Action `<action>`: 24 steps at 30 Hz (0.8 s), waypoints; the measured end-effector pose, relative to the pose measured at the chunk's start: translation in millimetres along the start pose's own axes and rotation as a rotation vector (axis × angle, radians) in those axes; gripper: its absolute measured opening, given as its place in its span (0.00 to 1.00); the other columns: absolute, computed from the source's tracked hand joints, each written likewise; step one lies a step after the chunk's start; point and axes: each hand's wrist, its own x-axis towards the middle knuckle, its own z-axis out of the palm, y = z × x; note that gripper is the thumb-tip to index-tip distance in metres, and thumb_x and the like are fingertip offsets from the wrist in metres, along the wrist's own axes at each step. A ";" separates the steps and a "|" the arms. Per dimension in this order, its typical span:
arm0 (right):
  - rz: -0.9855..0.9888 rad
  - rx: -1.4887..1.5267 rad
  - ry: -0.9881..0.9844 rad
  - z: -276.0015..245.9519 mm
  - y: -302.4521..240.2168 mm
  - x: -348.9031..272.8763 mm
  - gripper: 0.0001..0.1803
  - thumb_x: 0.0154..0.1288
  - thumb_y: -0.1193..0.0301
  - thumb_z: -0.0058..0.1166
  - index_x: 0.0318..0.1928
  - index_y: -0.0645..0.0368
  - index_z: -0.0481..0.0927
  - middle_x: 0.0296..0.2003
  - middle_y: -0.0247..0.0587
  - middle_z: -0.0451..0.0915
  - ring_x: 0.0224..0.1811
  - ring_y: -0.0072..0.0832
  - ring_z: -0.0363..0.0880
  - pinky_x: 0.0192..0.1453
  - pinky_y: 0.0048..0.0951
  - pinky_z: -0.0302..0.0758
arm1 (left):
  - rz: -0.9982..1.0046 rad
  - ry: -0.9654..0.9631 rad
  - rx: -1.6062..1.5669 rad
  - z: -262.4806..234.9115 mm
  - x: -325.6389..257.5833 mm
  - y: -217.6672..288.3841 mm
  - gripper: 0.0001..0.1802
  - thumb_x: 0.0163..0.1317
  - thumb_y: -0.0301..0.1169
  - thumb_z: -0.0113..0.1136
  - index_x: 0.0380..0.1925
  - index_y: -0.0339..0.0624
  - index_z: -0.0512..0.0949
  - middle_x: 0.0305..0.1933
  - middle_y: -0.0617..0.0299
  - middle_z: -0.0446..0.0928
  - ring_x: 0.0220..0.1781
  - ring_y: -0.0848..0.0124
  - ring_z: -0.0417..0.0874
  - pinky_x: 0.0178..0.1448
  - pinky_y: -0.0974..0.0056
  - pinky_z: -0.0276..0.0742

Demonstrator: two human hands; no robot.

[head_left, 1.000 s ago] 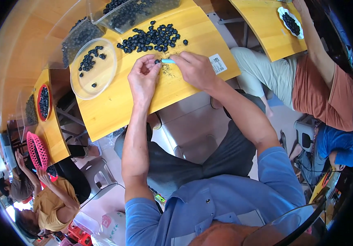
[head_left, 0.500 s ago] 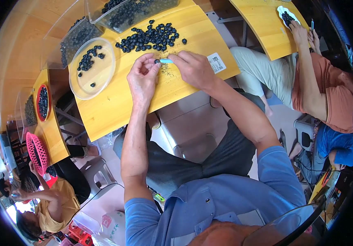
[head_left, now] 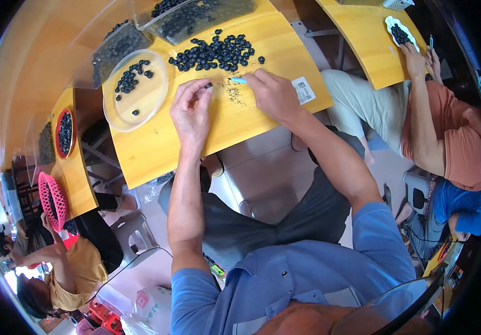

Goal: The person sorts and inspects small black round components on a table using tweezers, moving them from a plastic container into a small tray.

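Head view, left hand: I pinch a small, round, dark-blue berry (head_left: 208, 85) between the thumb and fingertips of my left hand (head_left: 189, 111); the grip is narrow, just as wide as the fruit. It sits right at the tips, I judge, so that one side stays bare to the tool.
Right hand: My right hand (head_left: 274, 96) closes round a slim, light-blue, pen-like tool (head_left: 239, 80), its tip pointing left toward the berry but apart from it. I hold it near the front, probably for fine control.
Crumbs: Fine dark crumbs (head_left: 235, 99) lie on the yellow wooden table (head_left: 156, 162) just below the tip, between my hands.
Loose pile: A spread of dark-blue berries (head_left: 215, 54) lies just beyond my fingers, likely for a short reach; one berry (head_left: 261, 59) sits apart at its right.
Round dish: A shallow, clear plastic round dish (head_left: 146, 101) stands near my left hand, perhaps because that hand carries the fruit. It holds a loose cluster and one berry alone near its front.
Clear boxes: At the far edge, a clear rectangular plastic box (head_left: 165, 34) holds many berries; a second clear plastic box (head_left: 87, 84), left of it, holds more.
Neighbour's dish: On the right-hand table, a white, wavy-edged dish (head_left: 413, 42) holds berries under a co-worker's hand (head_left: 415, 60).
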 end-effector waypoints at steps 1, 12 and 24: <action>-0.002 0.002 0.001 1.0 0.8 -0.3 0.08 0.62 0.77 0.55 0.42 0.57 0.83 0.32 0.38 0.77 0.35 0.39 0.85 0.36 0.42 0.83 | 0.063 0.032 0.115 -7.4 3.3 2.1 0.11 0.66 0.19 0.69 0.48 0.35 0.86 0.46 0.60 0.84 0.44 0.75 0.84 0.51 0.68 0.82; -0.006 0.063 0.008 0.0 -0.9 1.5 0.14 0.61 0.81 0.58 0.47 0.60 0.85 0.32 0.41 0.78 0.35 0.40 0.84 0.38 0.41 0.82 | 0.391 0.231 0.698 -51.9 52.6 -31.0 0.16 0.65 0.22 0.68 0.53 0.41 0.84 0.58 0.52 0.82 0.61 0.53 0.81 0.65 0.54 0.79; -0.001 0.076 0.016 -1.4 1.0 -0.5 0.13 0.61 0.80 0.59 0.47 0.59 0.85 0.33 0.41 0.79 0.36 0.41 0.85 0.40 0.42 0.82 | 0.184 -0.086 0.668 17.2 46.0 -31.3 0.11 0.65 0.24 0.68 0.47 0.37 0.86 0.43 0.50 0.83 0.46 0.52 0.85 0.54 0.51 0.81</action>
